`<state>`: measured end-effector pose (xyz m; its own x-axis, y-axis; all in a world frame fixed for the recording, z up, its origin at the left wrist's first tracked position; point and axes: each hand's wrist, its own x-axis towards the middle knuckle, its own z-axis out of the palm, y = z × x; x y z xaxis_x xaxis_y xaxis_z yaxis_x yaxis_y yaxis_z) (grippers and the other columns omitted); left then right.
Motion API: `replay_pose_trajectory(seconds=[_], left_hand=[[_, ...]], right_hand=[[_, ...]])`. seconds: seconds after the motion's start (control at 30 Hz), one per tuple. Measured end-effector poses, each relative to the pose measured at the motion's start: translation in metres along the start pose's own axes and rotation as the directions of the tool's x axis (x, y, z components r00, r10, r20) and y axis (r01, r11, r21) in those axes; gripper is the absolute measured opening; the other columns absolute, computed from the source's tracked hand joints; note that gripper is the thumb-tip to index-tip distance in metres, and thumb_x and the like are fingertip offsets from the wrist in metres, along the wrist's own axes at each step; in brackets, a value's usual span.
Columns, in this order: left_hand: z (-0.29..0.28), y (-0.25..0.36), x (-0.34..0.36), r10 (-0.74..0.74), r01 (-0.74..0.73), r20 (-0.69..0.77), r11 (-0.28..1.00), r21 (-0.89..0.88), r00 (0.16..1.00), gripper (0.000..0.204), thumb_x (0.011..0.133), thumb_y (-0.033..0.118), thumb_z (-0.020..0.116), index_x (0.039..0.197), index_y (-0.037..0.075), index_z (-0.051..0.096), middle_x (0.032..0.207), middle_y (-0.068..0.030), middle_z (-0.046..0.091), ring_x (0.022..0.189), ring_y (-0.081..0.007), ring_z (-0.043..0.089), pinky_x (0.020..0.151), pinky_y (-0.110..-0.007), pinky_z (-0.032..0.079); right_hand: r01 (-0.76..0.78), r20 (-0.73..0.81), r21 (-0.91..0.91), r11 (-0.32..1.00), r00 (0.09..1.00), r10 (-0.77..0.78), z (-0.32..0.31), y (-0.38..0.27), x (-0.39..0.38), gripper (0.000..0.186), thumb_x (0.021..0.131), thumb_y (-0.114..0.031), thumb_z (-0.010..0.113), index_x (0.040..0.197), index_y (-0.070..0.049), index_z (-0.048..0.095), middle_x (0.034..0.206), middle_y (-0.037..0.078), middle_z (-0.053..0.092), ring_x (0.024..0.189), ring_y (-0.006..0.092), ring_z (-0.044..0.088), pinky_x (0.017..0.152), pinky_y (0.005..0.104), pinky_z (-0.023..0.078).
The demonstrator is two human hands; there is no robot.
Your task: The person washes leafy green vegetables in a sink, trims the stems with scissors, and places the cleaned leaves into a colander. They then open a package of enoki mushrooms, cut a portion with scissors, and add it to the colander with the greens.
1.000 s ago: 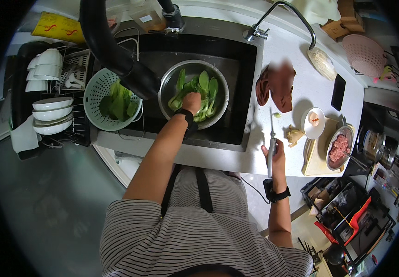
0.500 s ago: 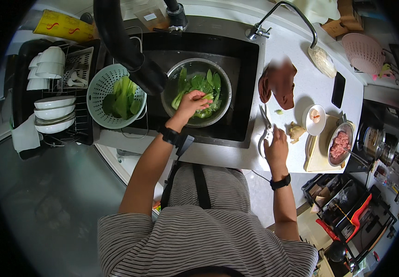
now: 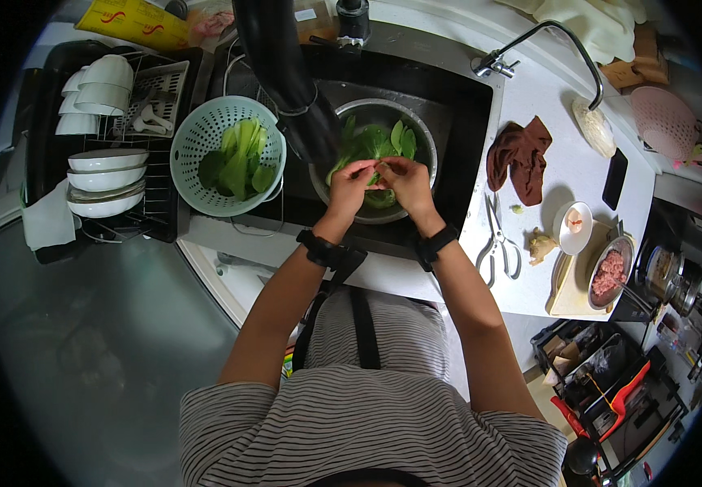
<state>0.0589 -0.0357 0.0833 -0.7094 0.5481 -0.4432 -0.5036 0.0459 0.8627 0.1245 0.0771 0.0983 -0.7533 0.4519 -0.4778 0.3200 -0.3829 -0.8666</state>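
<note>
Both hands meet above a steel bowl (image 3: pixel 431 158) in the dark sink. My left hand (image 3: pixel 348 195) and my right hand (image 3: pixel 410 188) are closed, fingertips pinched together on a small piece of leafy green (image 3: pixel 376 176), mostly hidden by the fingers. More leafy greens (image 3: pixel 404 140) sit in the bowl under and beyond the hands. Left of the bowl, a pale green colander (image 3: pixel 189 174) holds long-stemmed greens (image 3: pixel 241 158). A pair of kitchen scissors (image 3: pixel 497 240) lies on the white counter to the right, touched by neither hand.
A black faucet (image 3: pixel 282 73) arches over the sink's left part. Far left stands a dish rack with white bowls (image 3: pixel 107 180). On the right counter lie a brown cloth (image 3: pixel 527 158), ginger (image 3: pixel 541 246), a small white bowl (image 3: pixel 572 239), a phone (image 3: pixel 614 180) and a bowl of minced meat (image 3: pixel 609 272).
My right hand has left the scissors on the counter and joined my left hand over the bowl. The whole view has shifted a little.
</note>
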Motion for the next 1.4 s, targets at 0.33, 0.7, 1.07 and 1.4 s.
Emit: replay_pose_trajectory(seconds=[0.33, 0.7, 1.07, 1.4], left_hand=[[-0.012, 0.0, 0.016, 0.119, -0.16, 0.128, 0.913, 0.376, 0.984, 0.028, 0.087, 0.011, 0.056, 0.111, -0.004, 0.056, 0.086, -0.0106, 0.066, 0.074, -0.0112, 0.062, 0.062, -0.024, 0.051], [-0.013, 0.002, 0.033, -0.036, -0.009, 0.127, 0.941, 0.338, 0.991, 0.02, 0.089, 0.007, 0.052, 0.103, -0.006, 0.057, 0.08, -0.0077, 0.063, 0.063, -0.0119, 0.06, 0.055, -0.024, 0.051], [-0.016, 0.0, 0.07, -0.194, 0.008, 0.094, 0.47, 0.883, 0.976, 0.023, 0.084, 0.012, 0.053, 0.103, 0.001, 0.059, 0.091, -0.0194, 0.062, 0.067, -0.0264, 0.064, 0.061, -0.037, 0.051], [-0.052, -0.119, 0.124, -0.298, -0.046, 0.054, 0.036, 0.998, 0.953, 0.011, 0.075, 0.008, 0.057, 0.073, -0.001, 0.063, 0.074, -0.022, 0.059, 0.072, -0.0377, 0.059, 0.065, -0.045, 0.049]], right_hand=[[0.029, 0.082, 0.112, 0.993, 0.996, -0.039, -0.002, 0.011, 0.02, 0.031, 0.087, -0.005, 0.052, 0.116, 0.006, 0.054, 0.081, 0.006, 0.061, 0.066, 0.0092, 0.057, 0.055, 0.0209, 0.049], [-0.016, 0.109, 0.057, 0.998, 0.994, 0.009, -0.004, 0.018, 0.036, 0.028, 0.085, -0.006, 0.058, 0.109, 0.007, 0.058, 0.074, 0.006, 0.062, 0.058, 0.0083, 0.055, 0.05, 0.0198, 0.045], [-0.114, 0.205, -0.243, 0.963, 0.965, 0.166, -0.007, 0.049, 0.066, 0.026, 0.076, -0.011, 0.06, 0.099, -0.001, 0.065, 0.086, 0.021, 0.064, 0.077, 0.0322, 0.064, 0.068, 0.0341, 0.049], [0.066, 0.013, -0.851, 0.521, 0.994, -0.105, 0.008, 0.177, 0.116, 0.018, 0.076, -0.015, 0.057, 0.067, -0.001, 0.062, 0.072, 0.021, 0.062, 0.071, 0.0378, 0.061, 0.066, 0.0452, 0.05]])
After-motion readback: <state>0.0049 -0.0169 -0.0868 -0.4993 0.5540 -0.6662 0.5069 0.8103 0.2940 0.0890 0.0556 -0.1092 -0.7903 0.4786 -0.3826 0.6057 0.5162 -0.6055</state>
